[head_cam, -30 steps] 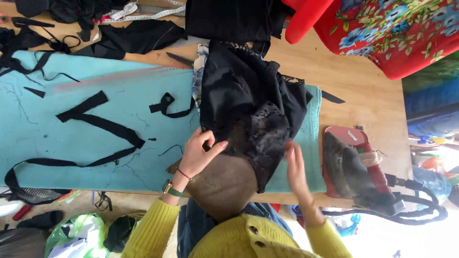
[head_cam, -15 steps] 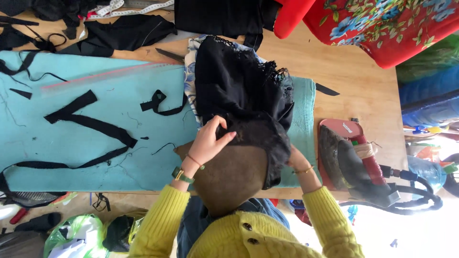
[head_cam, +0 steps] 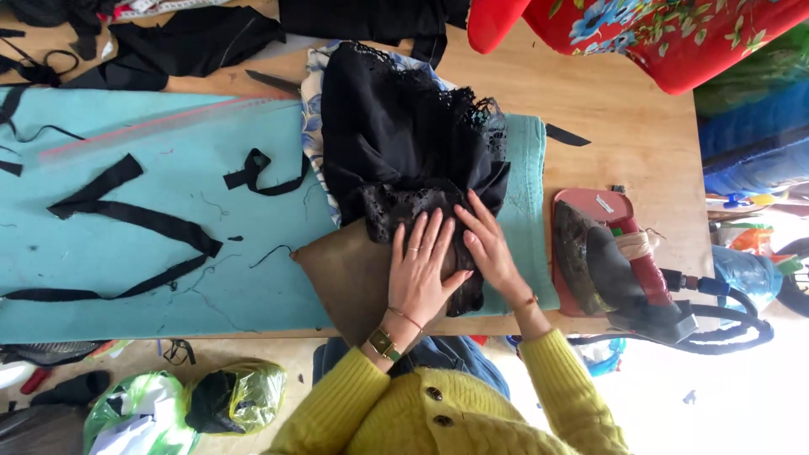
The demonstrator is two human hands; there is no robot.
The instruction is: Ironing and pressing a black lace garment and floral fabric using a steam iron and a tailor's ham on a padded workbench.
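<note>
Both hands lie flat and open, gripping nothing, left hand [head_cam: 419, 274] and right hand [head_cam: 489, 249] pressing black lace fabric [head_cam: 404, 160] over a brown pad [head_cam: 350, 278] at lower centre; smoothing outward should avoid creases.

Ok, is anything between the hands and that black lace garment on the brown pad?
Nothing visible. The left hand and right hand both lie flat, directly on the black lace garment, where its lace edge overlaps the brown pad.
</note>
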